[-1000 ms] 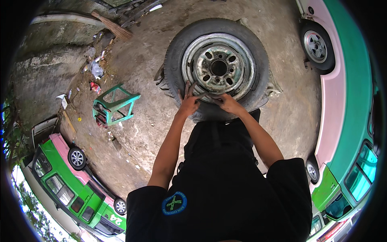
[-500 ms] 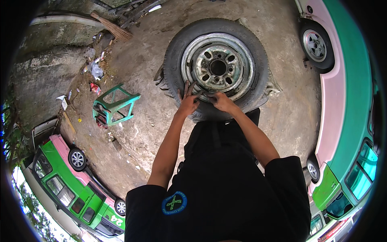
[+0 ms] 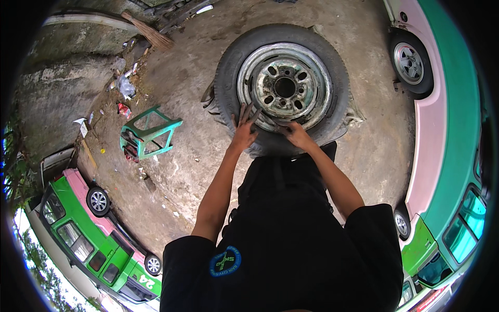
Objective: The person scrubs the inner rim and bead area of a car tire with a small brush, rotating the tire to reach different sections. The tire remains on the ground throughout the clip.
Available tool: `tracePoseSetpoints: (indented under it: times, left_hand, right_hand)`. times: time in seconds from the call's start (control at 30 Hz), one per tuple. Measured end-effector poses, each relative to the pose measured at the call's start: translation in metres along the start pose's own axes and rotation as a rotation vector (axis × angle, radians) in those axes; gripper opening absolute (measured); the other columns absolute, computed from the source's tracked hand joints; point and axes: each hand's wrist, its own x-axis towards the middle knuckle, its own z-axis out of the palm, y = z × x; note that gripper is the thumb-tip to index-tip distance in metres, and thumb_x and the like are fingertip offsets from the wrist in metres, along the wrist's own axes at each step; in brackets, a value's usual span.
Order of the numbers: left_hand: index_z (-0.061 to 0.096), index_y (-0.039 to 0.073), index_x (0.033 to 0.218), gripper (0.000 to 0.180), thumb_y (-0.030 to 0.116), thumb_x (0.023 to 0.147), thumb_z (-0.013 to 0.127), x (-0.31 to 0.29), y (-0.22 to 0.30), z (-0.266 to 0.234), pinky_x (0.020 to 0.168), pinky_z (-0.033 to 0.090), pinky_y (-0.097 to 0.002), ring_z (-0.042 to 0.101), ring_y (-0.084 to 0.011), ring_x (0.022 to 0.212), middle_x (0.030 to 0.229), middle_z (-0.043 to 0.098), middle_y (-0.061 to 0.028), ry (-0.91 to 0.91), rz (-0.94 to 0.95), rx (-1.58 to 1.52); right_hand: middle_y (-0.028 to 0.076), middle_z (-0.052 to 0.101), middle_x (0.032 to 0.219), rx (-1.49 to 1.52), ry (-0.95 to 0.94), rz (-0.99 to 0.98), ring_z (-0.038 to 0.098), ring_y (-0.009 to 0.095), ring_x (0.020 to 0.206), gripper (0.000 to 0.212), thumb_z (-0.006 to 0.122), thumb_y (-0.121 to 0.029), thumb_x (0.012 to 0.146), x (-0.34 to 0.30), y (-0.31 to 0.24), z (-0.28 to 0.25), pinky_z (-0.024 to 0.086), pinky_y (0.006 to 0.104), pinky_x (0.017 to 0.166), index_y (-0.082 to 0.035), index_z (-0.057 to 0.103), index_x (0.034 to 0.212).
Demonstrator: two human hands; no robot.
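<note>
- The left hand (image 3: 243, 130) lies at the near edge of the wheel (image 3: 283, 86), palm down, fingers spread and stretched toward the hub.
- Its fingertips reach the lip of the rim (image 3: 285, 83); the palm rests on the tyre (image 3: 226, 83) just outside it. The hand is flat and open, gripping nothing.
- The left forearm comes up bare and nearly straight from a black sleeve, wrist in line with the hand.
- The right hand (image 3: 296, 134) sits just right of the left one, also on the wheel's near edge, fingers curled.
- It is closed loosely at a dark bar-like tool (image 3: 270, 122) that lies across the rim lip between the two hands; whether it truly clasps the tool I cannot tell.
- The right forearm bends in from the right, elbow out.
- The wheel lies flat on the bare dirt ground (image 3: 197, 156), straight ahead of the person, just past their knees.
- The tyre is black, worn and dusty. A torn scrap of rubber sticks out on the wheel's left side.
- The rim is steel, grey with rust and greenish stains, with a ring of oval holes round a dark centre hole and small bolt holes.
- A green plastic stool (image 3: 148, 136) lies tipped on the ground well left of the wheel.
- A pink and green van (image 3: 447, 130) stands right of the wheel; a green one (image 3: 93, 234) stands far to its lower left.
</note>
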Motion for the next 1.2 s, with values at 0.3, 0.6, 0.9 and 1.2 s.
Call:
tracePoseSetpoints:
  times: [0.3, 0.6, 0.9, 1.2]
  left_hand:
    - [0.037, 0.025, 0.159, 0.097, 0.006, 0.072, 0.075, -0.003, 0.001, 0.006, 0.121, 0.003, -0.0661, 0.001, -0.0365, 0.158, 0.172, 0.008, -0.0098, 0.151, -0.003, -0.069]
    - [0.033, 0.020, 0.160, 0.098, 0.007, 0.073, 0.076, -0.001, 0.000, 0.001, 0.121, 0.006, -0.0672, 0.002, -0.0351, 0.158, 0.172, 0.006, -0.0090, 0.065, -0.023, 0.000]
    - [0.022, 0.020, 0.164, 0.104, 0.004, 0.074, 0.073, 0.000, 0.003, -0.004, 0.120, 0.000, -0.0691, -0.004, -0.0345, 0.158, 0.173, 0.003, -0.0077, 0.029, -0.044, -0.058]
    - [0.015, 0.017, 0.165, 0.109, 0.008, 0.075, 0.075, 0.000, 0.001, -0.003, 0.122, 0.002, -0.0656, -0.003, -0.0316, 0.159, 0.173, 0.005, -0.0052, 0.010, -0.042, 0.006]
  right_hand:
    - [0.023, 0.071, 0.107, -0.363, 0.073, -0.112, 0.067, 0.043, 0.100, 0.036, 0.065, -0.015, 0.093, 0.033, -0.008, 0.020, 0.053, 0.0479, 0.089, -0.010, 0.067, 0.129]
    - [0.027, 0.071, 0.091, -0.740, -0.123, -0.002, 0.071, 0.043, 0.089, 0.021, 0.065, -0.017, 0.085, 0.016, -0.038, -0.001, 0.058, 0.0519, 0.083, -0.003, 0.074, 0.098]
    - [0.028, 0.070, 0.093, -0.765, -0.169, -0.016, 0.070, 0.044, 0.090, 0.019, 0.065, -0.013, 0.082, 0.022, -0.037, -0.003, 0.057, 0.0516, 0.084, 0.001, 0.073, 0.093]
    - [0.026, 0.071, 0.090, -0.672, -0.068, -0.131, 0.069, 0.043, 0.089, 0.025, 0.063, -0.009, 0.082, 0.042, -0.033, 0.009, 0.055, 0.0516, 0.084, -0.001, 0.074, 0.103]
